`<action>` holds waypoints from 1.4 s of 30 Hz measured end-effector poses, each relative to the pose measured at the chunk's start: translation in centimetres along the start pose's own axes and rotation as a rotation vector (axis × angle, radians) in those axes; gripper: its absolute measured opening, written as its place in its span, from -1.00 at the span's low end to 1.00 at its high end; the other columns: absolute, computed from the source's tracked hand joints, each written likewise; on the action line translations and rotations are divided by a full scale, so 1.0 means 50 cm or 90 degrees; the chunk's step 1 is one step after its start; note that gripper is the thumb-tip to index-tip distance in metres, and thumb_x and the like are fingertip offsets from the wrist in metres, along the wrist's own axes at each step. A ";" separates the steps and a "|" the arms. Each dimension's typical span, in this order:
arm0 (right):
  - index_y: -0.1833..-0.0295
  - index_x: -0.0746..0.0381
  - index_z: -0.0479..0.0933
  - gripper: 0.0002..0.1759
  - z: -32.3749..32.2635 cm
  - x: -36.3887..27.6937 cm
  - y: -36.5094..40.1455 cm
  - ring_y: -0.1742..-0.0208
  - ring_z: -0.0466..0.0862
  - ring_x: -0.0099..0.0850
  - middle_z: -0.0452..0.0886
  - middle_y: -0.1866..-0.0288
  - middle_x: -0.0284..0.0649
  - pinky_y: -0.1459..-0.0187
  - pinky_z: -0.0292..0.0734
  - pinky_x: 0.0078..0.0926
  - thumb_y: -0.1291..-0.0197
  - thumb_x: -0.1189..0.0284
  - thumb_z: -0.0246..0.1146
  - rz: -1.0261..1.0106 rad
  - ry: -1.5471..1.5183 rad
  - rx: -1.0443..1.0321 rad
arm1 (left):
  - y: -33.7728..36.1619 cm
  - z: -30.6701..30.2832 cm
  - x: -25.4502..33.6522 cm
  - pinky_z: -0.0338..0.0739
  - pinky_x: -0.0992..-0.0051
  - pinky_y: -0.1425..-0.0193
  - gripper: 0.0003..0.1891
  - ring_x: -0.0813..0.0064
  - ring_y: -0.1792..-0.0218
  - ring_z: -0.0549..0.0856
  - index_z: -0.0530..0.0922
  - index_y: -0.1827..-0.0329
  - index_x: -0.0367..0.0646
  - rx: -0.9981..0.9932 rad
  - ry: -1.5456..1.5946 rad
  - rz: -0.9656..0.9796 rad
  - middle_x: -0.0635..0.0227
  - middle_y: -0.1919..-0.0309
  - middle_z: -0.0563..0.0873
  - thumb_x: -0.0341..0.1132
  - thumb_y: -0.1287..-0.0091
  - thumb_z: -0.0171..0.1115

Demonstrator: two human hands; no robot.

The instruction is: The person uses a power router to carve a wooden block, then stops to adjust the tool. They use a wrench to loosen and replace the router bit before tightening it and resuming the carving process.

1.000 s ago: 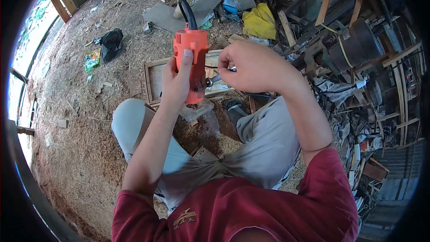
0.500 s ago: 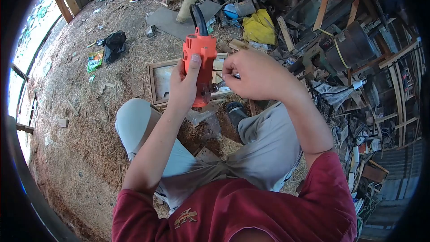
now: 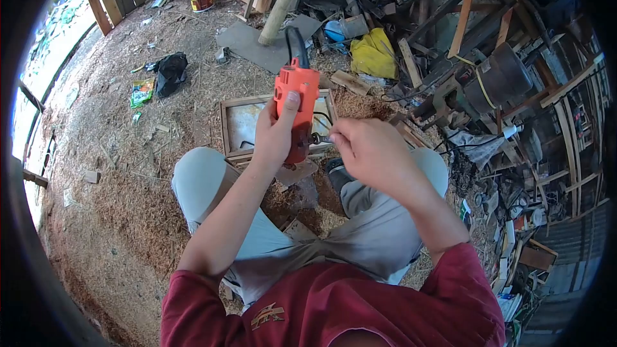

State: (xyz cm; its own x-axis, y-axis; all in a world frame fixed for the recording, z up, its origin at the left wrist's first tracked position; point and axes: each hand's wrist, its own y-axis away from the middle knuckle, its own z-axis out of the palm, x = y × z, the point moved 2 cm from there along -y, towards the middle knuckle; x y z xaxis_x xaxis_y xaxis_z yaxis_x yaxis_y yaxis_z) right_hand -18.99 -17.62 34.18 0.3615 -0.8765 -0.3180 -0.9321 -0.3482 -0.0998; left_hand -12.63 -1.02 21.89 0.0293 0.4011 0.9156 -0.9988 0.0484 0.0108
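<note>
My left hand [image 3: 275, 132] is wrapped around an orange handheld power tool [image 3: 301, 93], its thumb lying along the body. The tool is held upright above my lap, with its black cord [image 3: 296, 45] rising from the top. A small metal piece [image 3: 319, 138] sticks out from the tool's lower right side. At its outer end, the fingertips of my right hand [image 3: 363, 144] are pinched together; what lies between them is mostly hidden. Behind the tool, a shallow wood-framed tray [image 3: 224, 130] rests on the ground.
Sawdust and shavings cover the ground. A black plastic bag [image 3: 171, 74] and a green packet [image 3: 142, 92] lie to the left. A yellow cloth or bag [image 3: 374, 54] lies at the back, near a wooden pole [image 3: 283, 6]. A motor-like machine [image 3: 498, 80] and scrap crowd the right.
My right hand has moved down, its fingertips now at the metal piece on the tool's side. The tool and my left hand have shifted slightly right and down in view.
</note>
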 end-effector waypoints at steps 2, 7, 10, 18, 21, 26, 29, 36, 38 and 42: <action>0.05 0.22 0.63 -0.86 0.027 -0.015 0.030 0.31 0.73 0.12 0.71 0.37 0.02 0.24 0.58 0.08 -0.45 0.40 0.22 0.008 0.004 0.068 | -0.003 0.001 0.001 0.67 0.49 0.11 -0.41 0.59 0.19 0.73 0.55 -0.32 -0.24 0.017 0.023 -0.010 0.37 0.08 0.73 0.16 -0.62 0.15; -0.28 0.32 0.40 -0.63 0.147 -0.042 0.108 0.38 0.72 0.09 0.67 0.41 0.09 0.27 0.59 0.07 -0.42 0.50 0.19 0.039 -0.048 0.142 | -0.010 -0.013 0.003 0.71 0.43 0.12 -0.35 0.55 0.22 0.75 0.53 -0.31 -0.22 0.050 0.116 -0.042 0.33 0.12 0.74 0.27 -0.61 0.07; -0.45 0.46 0.28 -0.44 0.214 -0.048 0.130 0.33 0.71 0.11 0.65 0.34 0.18 0.27 0.58 0.05 -0.38 0.59 0.18 0.027 -0.139 0.185 | 0.000 -0.017 0.010 0.73 0.40 0.14 -0.27 0.50 0.24 0.77 0.53 -0.29 -0.21 0.031 0.168 -0.109 0.27 0.15 0.75 0.38 -0.58 0.01; -0.37 0.28 0.40 -0.55 0.120 -0.035 0.131 0.48 0.69 0.02 0.61 0.53 0.00 0.39 0.51 -0.05 -0.39 0.57 0.18 0.053 -0.185 0.187 | -0.014 -0.023 0.017 0.75 0.38 0.14 -0.24 0.47 0.25 0.79 0.52 -0.28 -0.20 0.016 0.162 -0.026 0.21 0.17 0.77 0.41 -0.55 0.02; -0.22 0.19 0.53 -0.69 0.054 -0.026 0.113 0.46 0.71 -0.02 0.61 0.52 -0.05 0.38 0.50 -0.13 -0.40 0.49 0.18 0.119 -0.278 0.104 | -0.011 -0.023 0.026 0.75 0.38 0.13 -0.27 0.48 0.23 0.78 0.52 -0.29 -0.21 0.012 0.159 0.001 0.20 0.15 0.77 0.37 -0.57 0.04; -0.04 0.21 0.62 -0.79 -0.037 -0.019 0.067 0.38 0.75 -0.04 0.68 0.45 -0.05 0.29 0.56 -0.09 -0.37 0.45 0.18 0.115 -0.212 0.002 | -0.010 -0.013 0.020 0.72 0.42 0.06 -0.34 0.49 0.17 0.78 0.54 -0.29 -0.24 -0.002 0.102 0.028 0.22 0.11 0.77 0.28 -0.63 0.02; 0.03 0.26 0.66 -0.78 -0.058 -0.014 0.039 0.30 0.77 -0.01 0.73 0.37 0.01 0.20 0.62 -0.07 -0.33 0.41 0.20 0.079 -0.159 -0.042 | -0.009 -0.011 0.016 0.70 0.44 0.00 -0.36 0.51 0.13 0.78 0.55 -0.29 -0.25 -0.031 0.067 0.049 0.25 0.08 0.77 0.24 -0.66 0.01; 0.07 0.29 0.65 -0.78 -0.077 -0.011 -0.008 0.38 0.69 -0.25 0.70 0.40 -0.12 0.29 0.50 -0.23 -0.30 0.38 0.24 0.010 -0.075 -0.111 | 0.011 0.008 0.042 0.67 0.46 -0.02 -0.40 0.52 0.10 0.77 0.55 -0.32 -0.24 -0.064 0.034 0.055 0.31 0.07 0.77 0.19 -0.67 0.01; 0.07 0.30 0.64 -0.77 -0.081 -0.015 -0.018 0.40 0.67 -0.27 0.68 0.42 -0.13 0.31 0.48 -0.24 -0.29 0.39 0.22 0.001 -0.071 -0.140 | 0.009 0.005 0.040 0.67 0.46 -0.02 -0.40 0.52 0.11 0.77 0.55 -0.33 -0.23 -0.073 0.032 0.050 0.31 0.06 0.77 0.18 -0.67 0.02; 0.08 0.32 0.64 -0.77 -0.083 -0.019 -0.039 0.47 0.59 -0.40 0.63 0.48 -0.19 0.37 0.42 -0.30 -0.27 0.42 0.18 0.030 -0.106 -0.201 | 0.001 -0.003 0.026 0.67 0.45 -0.01 -0.42 0.52 0.12 0.76 0.55 -0.33 -0.23 -0.099 0.045 0.041 0.31 0.05 0.76 0.16 -0.67 0.06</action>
State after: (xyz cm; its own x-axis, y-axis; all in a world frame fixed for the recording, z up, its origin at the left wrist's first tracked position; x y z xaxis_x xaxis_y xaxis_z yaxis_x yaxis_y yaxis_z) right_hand -17.44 -17.50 38.57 0.2848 -0.8372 -0.4670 -0.8855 -0.4163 0.2063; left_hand -12.63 -0.35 23.04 -0.0257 0.4710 0.8817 -0.9807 0.1593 -0.1137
